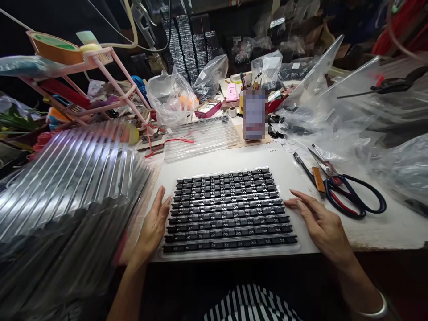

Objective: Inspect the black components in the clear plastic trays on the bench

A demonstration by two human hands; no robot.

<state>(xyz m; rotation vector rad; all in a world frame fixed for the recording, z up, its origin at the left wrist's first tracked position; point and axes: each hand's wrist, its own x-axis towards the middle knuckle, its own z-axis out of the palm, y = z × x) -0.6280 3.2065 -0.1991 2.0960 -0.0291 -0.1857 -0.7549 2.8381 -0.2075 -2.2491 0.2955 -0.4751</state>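
Observation:
A clear plastic tray (298,246) lies flat on the white tabletop in front of me. Rows of small black parts with metal pins (230,209) fill its channels. At the tray's left edge is my left hand (155,223), open, its fingers pointing up along the side. My right hand (321,223) is open by the right edge, fingers stretched toward the tray. Whether either hand actually touches the rim, I cannot tell. Neither one holds anything.
Many empty ribbed trays (73,187) are stacked at left, below a pink rack (110,84). Another clear tray (200,138) lies behind. To the right are scissors (347,191), a black pen (302,167) and an orange-handled cutter (318,179). A blurred-out phone-like object (254,116) stands at the back.

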